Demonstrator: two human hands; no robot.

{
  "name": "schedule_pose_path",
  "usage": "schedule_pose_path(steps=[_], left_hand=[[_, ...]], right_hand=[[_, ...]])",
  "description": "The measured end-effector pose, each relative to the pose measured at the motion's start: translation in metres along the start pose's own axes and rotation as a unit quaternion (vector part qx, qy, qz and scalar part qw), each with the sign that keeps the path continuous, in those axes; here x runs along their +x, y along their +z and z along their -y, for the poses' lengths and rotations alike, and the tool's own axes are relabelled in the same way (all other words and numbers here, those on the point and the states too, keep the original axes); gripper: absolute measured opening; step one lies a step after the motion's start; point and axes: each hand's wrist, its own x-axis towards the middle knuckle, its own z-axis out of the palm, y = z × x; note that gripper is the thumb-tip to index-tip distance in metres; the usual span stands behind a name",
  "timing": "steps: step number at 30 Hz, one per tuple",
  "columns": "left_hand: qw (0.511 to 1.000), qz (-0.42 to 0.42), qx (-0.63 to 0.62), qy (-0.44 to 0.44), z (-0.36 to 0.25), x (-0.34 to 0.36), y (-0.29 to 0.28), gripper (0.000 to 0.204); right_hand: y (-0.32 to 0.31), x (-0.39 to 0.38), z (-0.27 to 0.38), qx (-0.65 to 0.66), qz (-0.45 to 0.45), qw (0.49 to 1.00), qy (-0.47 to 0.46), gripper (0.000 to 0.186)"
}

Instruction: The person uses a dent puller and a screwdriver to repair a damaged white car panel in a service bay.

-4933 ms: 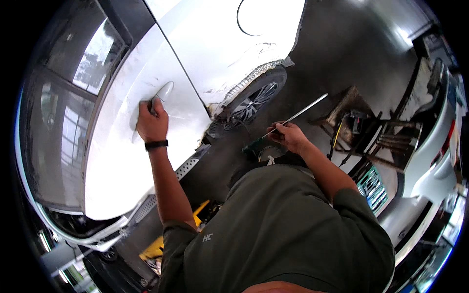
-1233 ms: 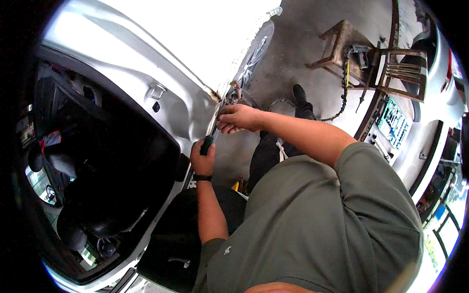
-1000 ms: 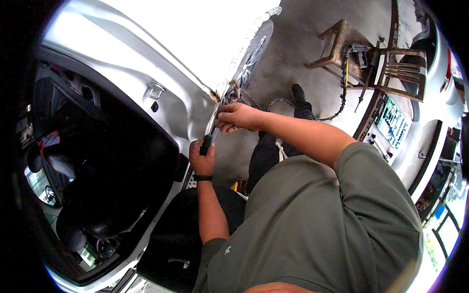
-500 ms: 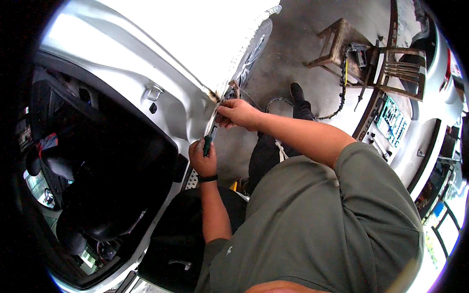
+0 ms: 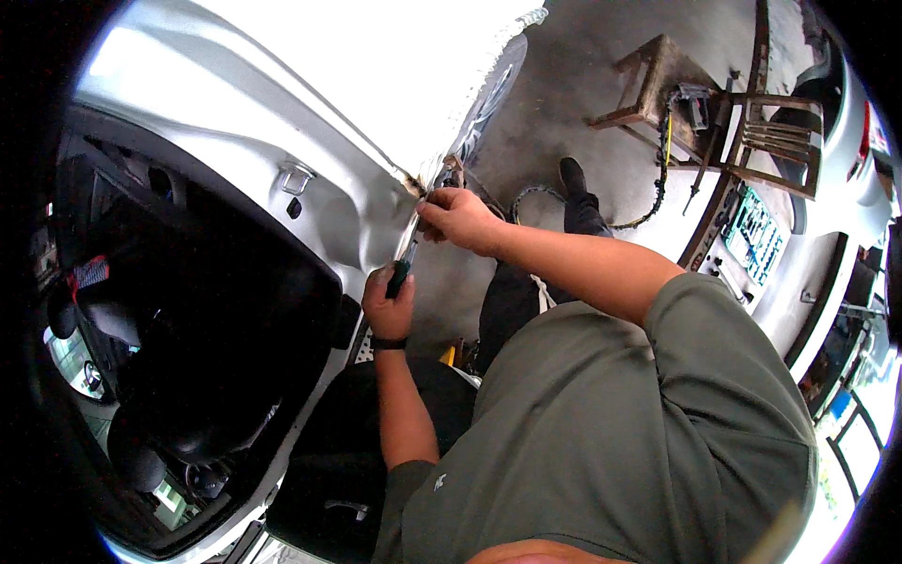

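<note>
Grips a screwdriver (image 5: 399,279) by its dark green handle in the left hand (image 5: 383,303), with fingers and thumb wrapped closely round it and a black wristband (image 5: 389,344) at the wrist. Points the metal shaft along the lower edge of the rear doorway of a white car (image 5: 310,103), toward the right hand (image 5: 460,221). Reaches the right hand across to that same edge, with thumb and fingertips drawn together, just beside a brown-stained corner (image 5: 413,185) of the bodywork. Impossible to tell from above what, if anything, to count as held between those fingertips.

Seen beyond the right hand: a wheel (image 5: 493,89), partly hidden under a ragged wheel arch (image 5: 517,28). Set on the pale door frame to the left, a metal striker (image 5: 297,177). Opened out beneath the left forearm, a black-lined door (image 5: 385,404). Placed on the right side, a worn wooden stool (image 5: 655,80), a slatted wooden chair (image 5: 780,139) near it, a dark hose (image 5: 648,222) and a teal tool tray (image 5: 754,235).
</note>
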Motion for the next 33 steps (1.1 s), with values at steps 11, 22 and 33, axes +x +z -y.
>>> schedule_pose_path(steps=[11, 22, 33], left_hand=[[0.999, -0.002, -0.027, -0.041, 0.004, 0.000, 0.004, 0.025], [0.974, -0.079, 0.190, 0.093, 0.000, -0.003, 0.016, 0.036], [0.999, 0.010, 0.028, -0.011, -0.012, 0.009, 0.000, 0.022]], right_hand=[[-0.004, 0.004, 0.001, -0.005, 0.002, 1.000, 0.010, 0.034], [-0.007, 0.009, 0.008, -0.074, 0.003, 0.997, 0.008, 0.035], [-0.010, 0.012, 0.012, -0.106, -0.013, 0.994, 0.017, 0.038]])
